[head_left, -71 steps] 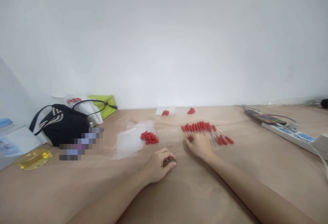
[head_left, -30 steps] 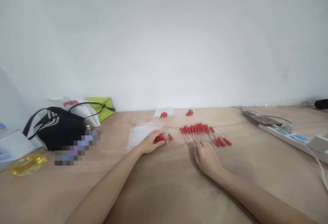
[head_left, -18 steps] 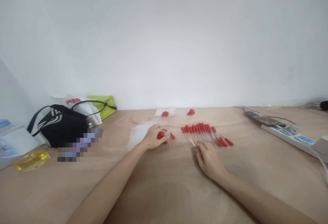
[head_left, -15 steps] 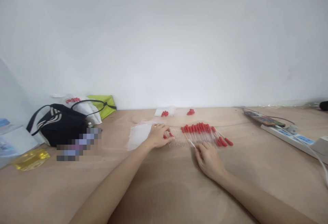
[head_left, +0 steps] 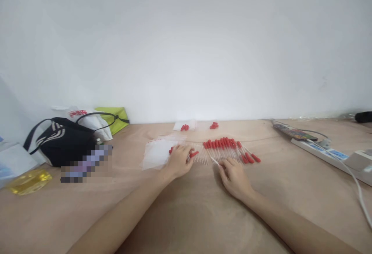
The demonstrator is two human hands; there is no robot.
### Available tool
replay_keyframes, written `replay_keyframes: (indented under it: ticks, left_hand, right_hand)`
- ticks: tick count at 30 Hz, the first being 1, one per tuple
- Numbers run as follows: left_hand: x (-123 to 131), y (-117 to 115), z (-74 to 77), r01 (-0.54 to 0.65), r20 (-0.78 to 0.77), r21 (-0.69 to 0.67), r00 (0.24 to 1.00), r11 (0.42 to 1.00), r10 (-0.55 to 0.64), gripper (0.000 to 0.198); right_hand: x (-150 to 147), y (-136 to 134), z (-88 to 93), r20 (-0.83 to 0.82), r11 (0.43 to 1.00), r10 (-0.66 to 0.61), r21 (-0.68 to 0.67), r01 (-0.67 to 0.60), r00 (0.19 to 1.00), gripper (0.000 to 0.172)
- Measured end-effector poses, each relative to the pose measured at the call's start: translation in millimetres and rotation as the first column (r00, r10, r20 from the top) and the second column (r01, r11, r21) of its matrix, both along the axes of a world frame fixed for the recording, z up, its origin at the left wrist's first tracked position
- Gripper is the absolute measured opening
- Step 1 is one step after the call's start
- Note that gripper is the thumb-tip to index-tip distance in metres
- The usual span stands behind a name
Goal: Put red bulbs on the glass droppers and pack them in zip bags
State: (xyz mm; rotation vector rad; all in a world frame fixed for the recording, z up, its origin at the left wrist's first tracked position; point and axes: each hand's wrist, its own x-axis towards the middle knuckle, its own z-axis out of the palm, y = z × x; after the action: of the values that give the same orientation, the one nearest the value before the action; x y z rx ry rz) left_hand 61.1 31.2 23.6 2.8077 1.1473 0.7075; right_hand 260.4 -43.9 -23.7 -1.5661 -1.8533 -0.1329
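My left hand (head_left: 179, 161) lies over a small pile of loose red rubber bulbs (head_left: 193, 153) on the wooden table, its fingers curled down onto them. My right hand (head_left: 234, 175) rests beside it and pinches a thin clear glass tube (head_left: 215, 161) at its fingertips. Just beyond both hands lies a row of clear tubes (head_left: 202, 156), and to its right a row of droppers with red bulbs fitted (head_left: 229, 146). Small clear zip bags (head_left: 156, 152) lie left of my left hand.
A black bag (head_left: 62, 142), a white plastic bag (head_left: 87, 117) and a green pouch (head_left: 114, 117) sit at the left. A yellow object (head_left: 27, 180) lies near the left edge. A power strip (head_left: 334, 154) with cables and a phone (head_left: 293, 133) lie at the right. More red bulbs (head_left: 214, 125) sit by the wall.
My left hand has gone out from the near table to the pile of red bulbs and settled on it. My right hand drew back slightly with a clear tube pinched in its fingertips.
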Motion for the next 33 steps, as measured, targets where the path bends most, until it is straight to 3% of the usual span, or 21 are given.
replay_keyframes:
  ticks: [4,9,19,27,33]
  left_hand:
    - [-14.6,-32.3,-16.2,0.183,0.098,-0.133,0.980,0.974,-0.171,0.027]
    - [-11.8,-38.3,-28.3,0.134,0.149,-0.207,0.983,0.969,-0.104,0.017]
    - [-8.0,-49.0,-25.2,0.116,0.321,-0.328,0.947,0.938,-0.005,0.013]
    - [-8.9,-50.9,-25.8,0.194,0.363,-0.361,0.930,0.912,-0.054,0.013]
    - [-10.6,-51.7,-24.9,0.216,0.297,-0.307,0.947,0.927,-0.122,0.018]
  right_hand:
    - [-1.1,-2.8,2.5,-0.009,1.000,0.021,0.001,-0.021,1.000,0.026]
    - [-2.6,-6.0,5.7,0.018,0.996,0.083,-0.046,-0.082,0.996,0.026]
    - [-11.7,-17.9,16.6,-0.016,0.933,0.351,-0.073,-0.351,0.936,0.024]
    - [-13.0,-17.7,17.5,-0.019,0.911,0.400,-0.097,-0.400,0.916,0.025]
    - [-9.5,-14.0,17.0,0.094,0.906,0.422,-0.088,-0.414,0.902,0.026]
